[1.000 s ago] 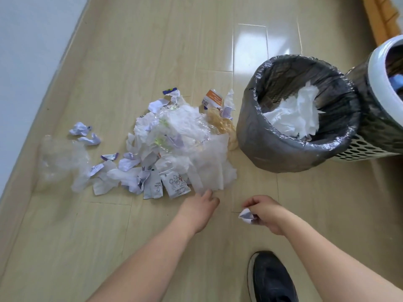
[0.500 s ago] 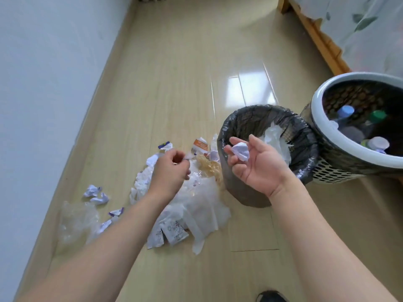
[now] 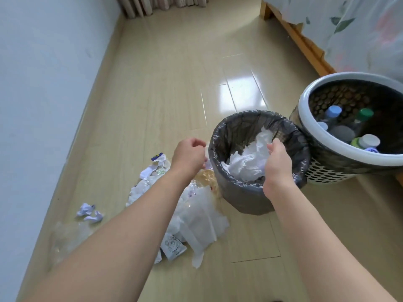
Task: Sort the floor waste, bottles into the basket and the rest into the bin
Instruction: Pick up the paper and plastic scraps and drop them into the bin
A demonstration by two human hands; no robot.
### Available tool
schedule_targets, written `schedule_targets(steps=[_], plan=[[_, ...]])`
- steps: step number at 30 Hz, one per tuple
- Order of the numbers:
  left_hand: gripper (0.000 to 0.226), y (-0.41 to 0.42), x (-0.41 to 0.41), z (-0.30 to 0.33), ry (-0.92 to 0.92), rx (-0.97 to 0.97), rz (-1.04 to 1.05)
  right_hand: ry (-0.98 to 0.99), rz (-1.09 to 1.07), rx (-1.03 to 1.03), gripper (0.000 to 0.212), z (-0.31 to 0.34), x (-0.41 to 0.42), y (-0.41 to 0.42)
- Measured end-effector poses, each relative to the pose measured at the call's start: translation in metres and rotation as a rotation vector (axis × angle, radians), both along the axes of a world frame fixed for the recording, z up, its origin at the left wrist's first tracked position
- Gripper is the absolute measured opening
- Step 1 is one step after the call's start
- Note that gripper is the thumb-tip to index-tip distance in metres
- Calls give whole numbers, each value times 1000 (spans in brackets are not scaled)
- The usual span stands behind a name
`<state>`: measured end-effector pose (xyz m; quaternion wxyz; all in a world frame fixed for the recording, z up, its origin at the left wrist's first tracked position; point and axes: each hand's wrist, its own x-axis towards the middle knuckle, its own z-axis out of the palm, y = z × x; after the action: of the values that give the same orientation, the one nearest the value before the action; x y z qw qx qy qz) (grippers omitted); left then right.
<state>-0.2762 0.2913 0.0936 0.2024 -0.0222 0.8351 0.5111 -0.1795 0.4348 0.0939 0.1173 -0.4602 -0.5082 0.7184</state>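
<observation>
The bin (image 3: 244,199), lined with a black bag, stands at centre right with crumpled white paper (image 3: 250,158) inside. My right hand (image 3: 278,162) hovers palm down over its opening; the fingers point into it, hidden behind the hand, and the paper scrap it carried is out of sight. My left hand (image 3: 188,155) is raised just left of the bin's rim, fingers curled tight as if round a small scrap. Under it lies the floor waste pile (image 3: 196,216) of tissue, plastic film and wrappers. The white-rimmed basket (image 3: 309,136) at right holds several bottles (image 3: 368,141).
Two crumpled paper bits (image 3: 89,213) and a clear plastic bag (image 3: 65,236) lie left of the pile near the wall (image 3: 43,94). A wooden bed frame (image 3: 301,42) with a floral cover runs along the right. Bare wooden floor stretches ahead to curtains.
Both hands rose from the floor to the bin. My right hand turned from palm up, showing the scrap, to palm down over the opening. The view tilted upward.
</observation>
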Motion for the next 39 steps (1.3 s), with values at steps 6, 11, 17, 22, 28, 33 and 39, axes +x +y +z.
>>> schedule_targets(steps=[6,11,17,22,28,33,39], plan=[[21,-174,12,-58,-106,-265,154,179,306,579,21,-20,-8,-109],[12,-299,63,-122,-232,-549,115,19,937,650,32,-86,12,-209],[31,-321,118,-191,-78,-699,-60,-449,1205,769,46,-155,43,-263],[32,-288,126,-210,14,-585,-257,-583,1120,855,53,-187,40,-268],[39,-276,130,-209,81,-796,-303,-593,1157,776,21,-189,36,-263],[41,-269,117,-210,127,-982,-202,-577,1249,813,6,-179,44,-246],[34,-268,109,-211,139,-933,-167,-486,1319,788,14,-161,50,-222]])
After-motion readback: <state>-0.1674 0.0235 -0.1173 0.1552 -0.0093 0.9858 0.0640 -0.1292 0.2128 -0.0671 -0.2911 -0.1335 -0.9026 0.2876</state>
